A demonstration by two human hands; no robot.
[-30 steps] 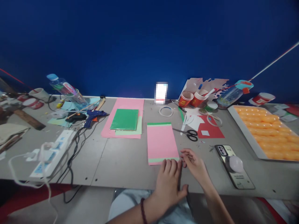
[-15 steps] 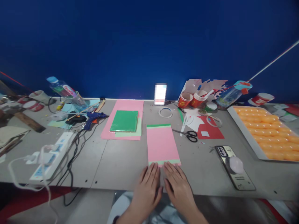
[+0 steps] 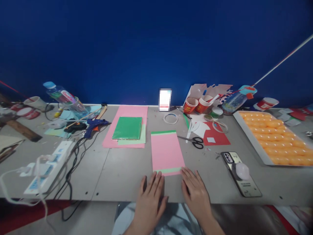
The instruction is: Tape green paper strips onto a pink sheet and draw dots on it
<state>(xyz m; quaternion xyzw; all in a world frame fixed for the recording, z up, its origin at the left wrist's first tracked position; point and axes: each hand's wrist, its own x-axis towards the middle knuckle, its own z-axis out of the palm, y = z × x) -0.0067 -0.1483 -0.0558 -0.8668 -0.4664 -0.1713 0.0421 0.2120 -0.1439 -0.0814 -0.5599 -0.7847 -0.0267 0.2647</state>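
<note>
A pink sheet of paper (image 3: 166, 150) lies in front of me, with a dark green strip along its far edge and a pale green strip (image 3: 168, 170) near its close edge. My left hand (image 3: 151, 192) rests flat, fingertips on the sheet's near left corner. My right hand (image 3: 195, 189) lies flat too, its fingertips touching the near right corner. Both hands have their fingers stretched out and hold nothing. Just right of the sheet are scissors with black handles (image 3: 197, 142).
Left of the sheet, a green paper pack (image 3: 127, 128) lies on pink paper (image 3: 110, 138). Farther left are a blue glue gun (image 3: 94, 126) and a power strip (image 3: 50, 169). To the right are a phone (image 3: 241, 176), red paper cups (image 3: 190, 105) and a tray of orange balls (image 3: 276, 137).
My hands have moved apart along the sheet's near edge, the right one outward to the right corner, the left one slightly left. The whole view has shifted a little.
</note>
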